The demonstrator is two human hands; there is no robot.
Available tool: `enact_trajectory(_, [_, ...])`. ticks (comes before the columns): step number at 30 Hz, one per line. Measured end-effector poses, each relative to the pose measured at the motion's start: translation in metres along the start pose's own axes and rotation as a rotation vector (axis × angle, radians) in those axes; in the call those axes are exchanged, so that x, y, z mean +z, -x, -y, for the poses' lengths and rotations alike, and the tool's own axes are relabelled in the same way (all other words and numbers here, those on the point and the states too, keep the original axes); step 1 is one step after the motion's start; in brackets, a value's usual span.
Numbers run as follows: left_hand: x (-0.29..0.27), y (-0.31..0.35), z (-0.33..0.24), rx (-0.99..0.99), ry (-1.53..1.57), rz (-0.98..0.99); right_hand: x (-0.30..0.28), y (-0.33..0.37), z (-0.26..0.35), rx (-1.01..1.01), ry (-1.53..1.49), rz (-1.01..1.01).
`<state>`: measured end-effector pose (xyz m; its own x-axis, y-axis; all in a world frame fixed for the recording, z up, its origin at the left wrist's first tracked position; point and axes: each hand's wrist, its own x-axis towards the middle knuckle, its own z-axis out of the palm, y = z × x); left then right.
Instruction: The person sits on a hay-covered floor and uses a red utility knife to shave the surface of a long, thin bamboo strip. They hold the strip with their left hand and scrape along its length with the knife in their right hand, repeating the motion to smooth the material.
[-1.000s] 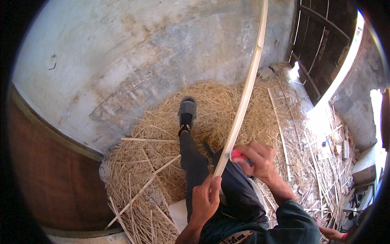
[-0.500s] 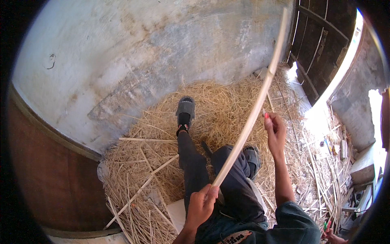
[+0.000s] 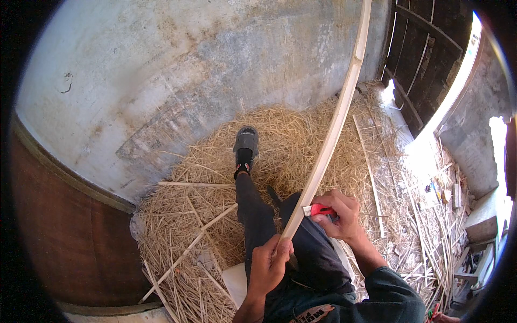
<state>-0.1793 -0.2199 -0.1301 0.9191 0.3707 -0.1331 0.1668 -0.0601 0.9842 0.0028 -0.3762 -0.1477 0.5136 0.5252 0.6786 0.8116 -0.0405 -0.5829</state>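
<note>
My left hand [image 3: 269, 264] gripped the bamboo strip [image 3: 329, 137]; my right hand [image 3: 339, 215] pressed a red knife [image 3: 319, 210] against it.

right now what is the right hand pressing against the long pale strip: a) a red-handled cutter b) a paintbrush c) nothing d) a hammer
a: the right hand grips a red-handled cutter set against the long pale strip, while the left hand holds the strip's lower end.
</note>
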Motion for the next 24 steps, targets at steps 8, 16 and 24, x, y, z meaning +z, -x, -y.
enact_trajectory(8, [0.007,0.000,-0.023,0.079,-0.144,-0.093,0.005,0.000,0.012,-0.129,0.093,0.044])
enact_trajectory(16, [0.014,-0.005,-0.015,0.169,-0.266,-0.164,0.010,0.004,0.019,-0.131,0.156,0.007])
enact_trajectory(24, [0.013,-0.006,-0.022,0.158,-0.275,-0.122,0.008,0.000,0.020,-0.131,0.175,-0.012])
